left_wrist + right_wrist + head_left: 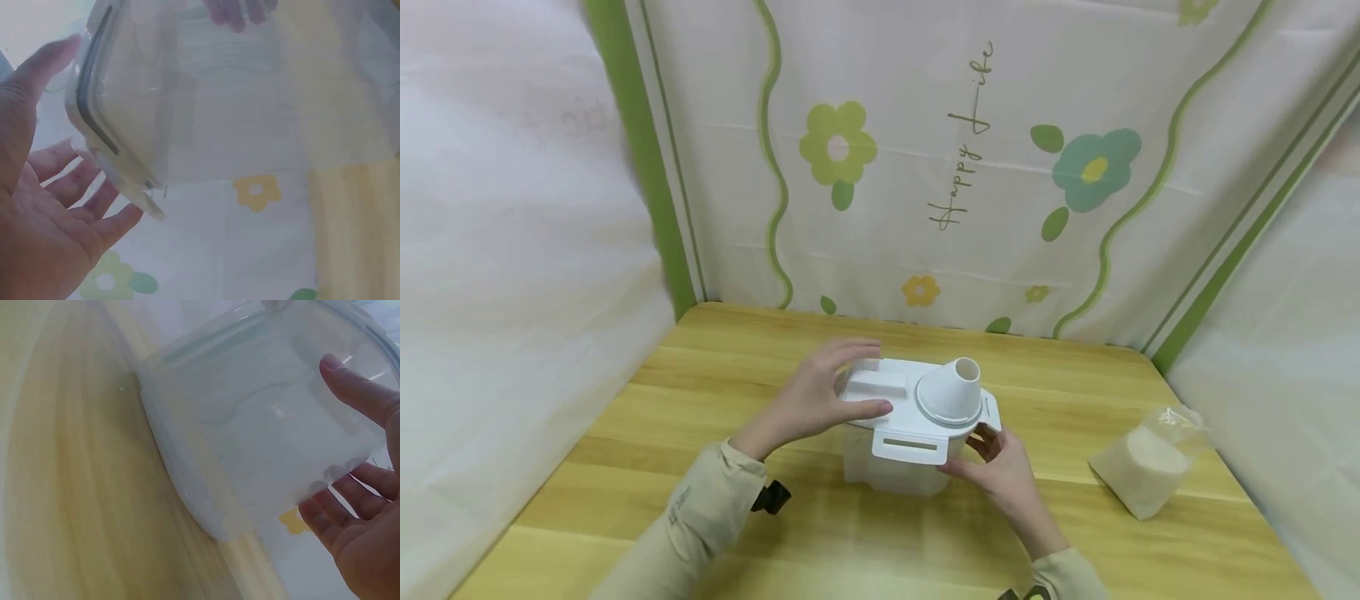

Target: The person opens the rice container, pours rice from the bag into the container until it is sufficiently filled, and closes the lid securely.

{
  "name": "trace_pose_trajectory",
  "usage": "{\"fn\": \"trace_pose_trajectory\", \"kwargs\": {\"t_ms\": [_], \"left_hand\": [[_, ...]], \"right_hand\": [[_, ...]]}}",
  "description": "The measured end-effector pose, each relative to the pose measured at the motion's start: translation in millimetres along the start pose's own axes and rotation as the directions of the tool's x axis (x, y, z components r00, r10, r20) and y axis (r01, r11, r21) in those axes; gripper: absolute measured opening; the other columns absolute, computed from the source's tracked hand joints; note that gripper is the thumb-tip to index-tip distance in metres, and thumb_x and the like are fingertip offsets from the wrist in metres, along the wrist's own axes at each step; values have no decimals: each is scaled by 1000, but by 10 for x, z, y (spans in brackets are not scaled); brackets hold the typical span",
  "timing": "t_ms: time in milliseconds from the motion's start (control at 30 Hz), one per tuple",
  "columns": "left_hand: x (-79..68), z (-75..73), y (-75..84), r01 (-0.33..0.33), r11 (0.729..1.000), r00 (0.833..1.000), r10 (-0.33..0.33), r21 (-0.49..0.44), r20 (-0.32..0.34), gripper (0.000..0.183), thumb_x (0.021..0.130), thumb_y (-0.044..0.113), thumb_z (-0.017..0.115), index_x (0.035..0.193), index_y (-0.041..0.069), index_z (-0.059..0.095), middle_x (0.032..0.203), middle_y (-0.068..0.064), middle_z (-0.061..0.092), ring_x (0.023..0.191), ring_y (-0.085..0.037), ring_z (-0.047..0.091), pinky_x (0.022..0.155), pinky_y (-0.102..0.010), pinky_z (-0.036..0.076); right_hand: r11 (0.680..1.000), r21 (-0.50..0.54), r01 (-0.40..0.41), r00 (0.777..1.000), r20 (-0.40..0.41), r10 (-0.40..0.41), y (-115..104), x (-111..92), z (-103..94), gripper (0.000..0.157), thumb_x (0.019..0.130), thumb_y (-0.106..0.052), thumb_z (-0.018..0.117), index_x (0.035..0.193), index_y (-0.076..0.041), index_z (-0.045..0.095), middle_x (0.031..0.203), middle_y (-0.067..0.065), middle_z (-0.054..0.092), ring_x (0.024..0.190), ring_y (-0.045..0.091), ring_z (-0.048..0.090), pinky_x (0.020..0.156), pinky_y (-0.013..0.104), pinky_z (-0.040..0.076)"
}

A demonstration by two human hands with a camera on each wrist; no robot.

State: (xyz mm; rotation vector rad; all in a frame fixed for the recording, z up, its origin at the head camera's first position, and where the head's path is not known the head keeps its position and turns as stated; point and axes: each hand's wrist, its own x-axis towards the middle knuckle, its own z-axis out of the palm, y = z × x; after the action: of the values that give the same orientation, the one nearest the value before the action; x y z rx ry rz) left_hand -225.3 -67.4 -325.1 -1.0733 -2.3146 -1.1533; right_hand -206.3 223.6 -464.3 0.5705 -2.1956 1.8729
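A translucent plastic storage container (891,471) stands on the table, capped by a white lid (895,408) with side latches and an upturned cone-shaped spout (952,390). My left hand (820,392) spans the lid's left end, thumb over the top and fingers spread toward the far side. In the left wrist view, that hand's fingers (87,194) lie loosely around the lid's edge. My right hand (1000,471) holds the container's right end below the spout. Its thumb (356,387) and fingertips press on different walls in the right wrist view.
A clear plastic bag of pale grains (1144,471) sits at the right on the wooden table (647,425). A flower-printed curtain (880,242) hangs behind the table's back edge, with white sheets on both sides.
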Motion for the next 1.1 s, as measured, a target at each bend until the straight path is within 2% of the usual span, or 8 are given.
{"fn": "trace_pose_trajectory", "kwargs": {"t_ms": [100, 200, 300, 467, 533, 833, 967, 1100], "left_hand": [[76, -16, 29, -112, 994, 993, 112, 12, -22, 48, 70, 37, 75, 108, 10, 65, 114, 6, 57, 109, -12, 46, 92, -31, 38], [114, -17, 36, -137, 991, 991, 137, 1, -10, 39, 71, 32, 75, 102, 9, 68, 106, 7, 61, 103, -9, 50, 88, -27, 41], [131, -14, 36, -111, 994, 994, 111, -13, 13, 34, 71, 31, 76, 99, 12, 70, 100, 9, 63, 97, -4, 53, 84, -23, 43], [171, -8, 29, -73, 995, 997, 75, -74, 27, 27, 71, 26, 76, 94, 12, 71, 96, 7, 65, 93, -3, 57, 81, -22, 45], [180, -1, 25, -64, 994, 997, 66, -93, 25, 25, 72, 26, 75, 93, 13, 71, 95, 7, 66, 92, -4, 58, 81, -22, 46], [209, 68, 17, -22, 989, 999, 26, -145, 24, 23, 70, 26, 77, 90, 17, 72, 90, 9, 66, 88, -4, 60, 76, -23, 48], [210, 89, 8, 11, 985, 1000, -8, -173, 18, 25, 67, 25, 78, 89, 16, 72, 88, 7, 67, 86, -7, 61, 75, -25, 49], [219, 104, 28, 56, 983, 998, -51, -173, 32, 24, 67, 28, 78, 89, 19, 72, 86, 11, 67, 85, -3, 60, 72, -23, 49]], "right_hand": [[1000, -3, 5, 1000, 3, -5, -81, 3, 13, 73, 62, -13, 83, 126, -15, 48, 120, 5, 52, 110, 24, 48, 89, 32, 43], [999, 3, -36, 999, -4, 36, -274, -20, 54, 72, 61, -16, 83, 124, -15, 49, 119, 4, 53, 109, 23, 49, 89, 32, 42], [999, 3, -43, 999, -5, 43, -298, -31, 58, 72, 61, -16, 84, 124, -14, 49, 119, 5, 53, 109, 23, 48, 90, 31, 42], [1000, 2, -1, 1000, 1, 1, -29, 8, -7, 75, 60, -13, 84, 126, -16, 48, 120, 5, 52, 110, 23, 48, 89, 32, 42], [1000, 12, 1, 1000, 2, -1, 6, 18, -14, 75, 60, -13, 84, 126, -17, 48, 120, 4, 52, 110, 23, 48, 89, 32, 42], [1000, 18, 0, 1000, -6, 0, -111, 8, 11, 75, 60, -12, 84, 126, -16, 48, 121, 4, 52, 110, 23, 48, 89, 32, 42], [1000, 8, -17, 1000, -5, 17, -176, -2, 31, 73, 61, -15, 83, 125, -17, 48, 120, 3, 53, 109, 22, 49, 90, 31, 42], [1000, 7, 4, 1000, -11, -4, -169, -14, 17, 73, 62, -12, 83, 126, -13, 48, 120, 8, 53, 108, 25, 49, 89, 32, 43]]}}
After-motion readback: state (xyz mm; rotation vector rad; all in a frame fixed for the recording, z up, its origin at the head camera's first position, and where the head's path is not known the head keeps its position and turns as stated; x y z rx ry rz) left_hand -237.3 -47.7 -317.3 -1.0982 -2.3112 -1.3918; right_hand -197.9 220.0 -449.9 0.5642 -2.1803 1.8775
